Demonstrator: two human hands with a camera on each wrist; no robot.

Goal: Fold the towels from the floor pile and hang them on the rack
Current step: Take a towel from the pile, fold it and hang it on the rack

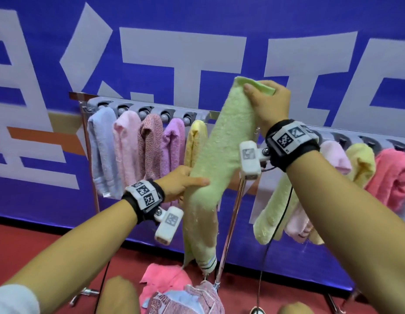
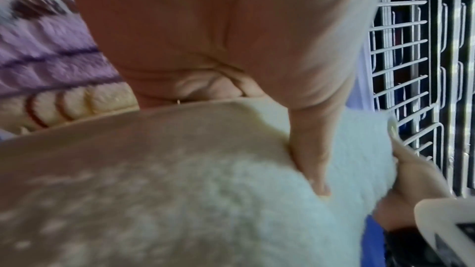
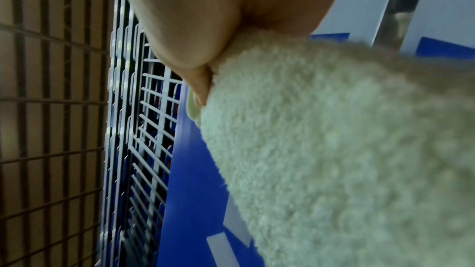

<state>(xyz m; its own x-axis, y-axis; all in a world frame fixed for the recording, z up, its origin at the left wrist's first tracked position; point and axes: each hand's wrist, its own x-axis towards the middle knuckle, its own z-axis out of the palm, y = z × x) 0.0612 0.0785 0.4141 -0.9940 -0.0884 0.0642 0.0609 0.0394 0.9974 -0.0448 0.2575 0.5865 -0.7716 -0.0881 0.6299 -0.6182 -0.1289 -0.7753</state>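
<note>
- Your right hand (image 1: 268, 103) grips the top end of one light green towel (image 1: 217, 143), fingers curled round it, above the rack (image 1: 151, 109).
- Your left hand (image 1: 178, 184) pinches the same towel at its middle; its lower end hangs over the floor pile (image 1: 183, 293).
- Left of it, five towels hang on the rack; right of it, at least four.

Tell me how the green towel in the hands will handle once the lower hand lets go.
Probably floppy: the green towel sags below the left hand. Likely light, since the right hand lifts it by a pinch. Its fuzzy pile should resist slipping.
</note>
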